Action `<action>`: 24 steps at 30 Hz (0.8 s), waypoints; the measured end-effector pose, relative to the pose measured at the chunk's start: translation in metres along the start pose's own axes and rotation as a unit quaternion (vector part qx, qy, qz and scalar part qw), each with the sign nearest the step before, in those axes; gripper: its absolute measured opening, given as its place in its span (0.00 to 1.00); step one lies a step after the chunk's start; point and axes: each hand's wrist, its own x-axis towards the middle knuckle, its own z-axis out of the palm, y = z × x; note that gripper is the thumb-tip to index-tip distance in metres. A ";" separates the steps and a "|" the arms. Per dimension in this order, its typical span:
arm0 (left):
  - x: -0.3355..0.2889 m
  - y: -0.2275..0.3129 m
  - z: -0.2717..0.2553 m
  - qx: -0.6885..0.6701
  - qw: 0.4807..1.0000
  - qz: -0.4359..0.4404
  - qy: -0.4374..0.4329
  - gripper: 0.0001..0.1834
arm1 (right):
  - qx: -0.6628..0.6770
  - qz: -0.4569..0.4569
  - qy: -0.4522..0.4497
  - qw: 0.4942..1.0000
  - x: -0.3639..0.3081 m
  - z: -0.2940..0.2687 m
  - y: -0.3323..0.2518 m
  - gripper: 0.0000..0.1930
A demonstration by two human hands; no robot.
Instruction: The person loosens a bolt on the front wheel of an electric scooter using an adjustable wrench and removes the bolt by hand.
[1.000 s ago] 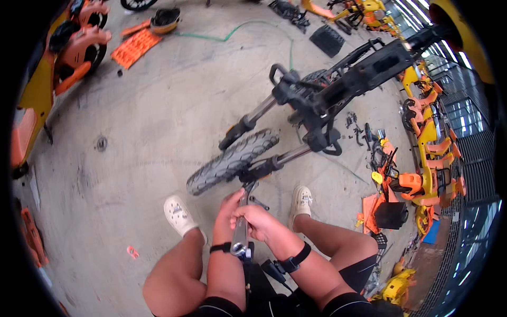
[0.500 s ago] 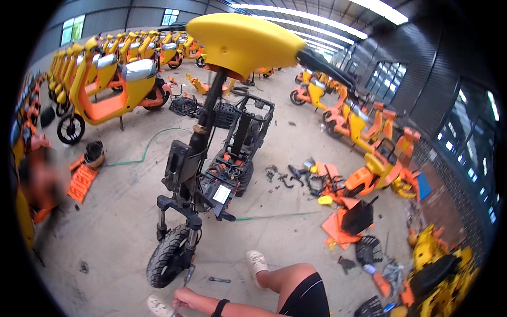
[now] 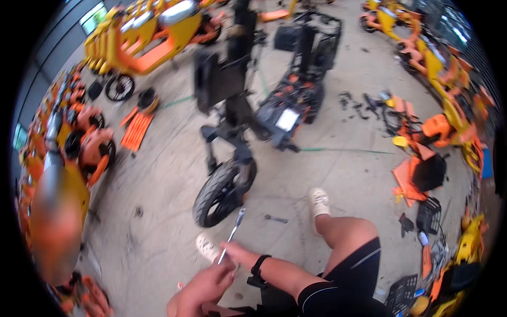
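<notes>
Head view: left hand (image 3: 203, 288) fingers clenched around wrench (image 3: 232, 235), its tip beside front wheel (image 3: 222, 193).

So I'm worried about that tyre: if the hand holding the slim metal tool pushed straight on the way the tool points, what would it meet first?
Most likely the black rubber front tyre of the stripped dark scooter. The slim metal tool, held by a hand whose side I can't tell, points up toward its lower rim. Depth is unclear, so it may pass just beside.

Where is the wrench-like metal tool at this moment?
In the head view, the metal tool sits low and left of centre, held in the person's hand, its tip pointing up toward the front wheel of the stripped scooter.
</notes>
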 end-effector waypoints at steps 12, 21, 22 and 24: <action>-0.014 -0.011 -0.014 0.106 0.976 -0.040 0.186 0.27 | 0.085 -0.063 0.092 0.990 0.005 -0.002 -0.028 0.05; 0.022 0.008 -0.012 0.084 0.985 -0.022 0.149 0.28 | -0.368 -0.240 0.273 0.856 0.051 -0.094 -0.041 0.14; 0.022 0.007 -0.010 0.064 0.989 -0.034 0.132 0.28 | -0.388 -0.238 0.262 0.851 0.046 -0.104 -0.049 0.15; 0.024 0.006 -0.011 0.080 0.989 -0.034 0.123 0.27 | -0.430 -0.206 0.271 0.836 0.036 -0.124 -0.068 0.16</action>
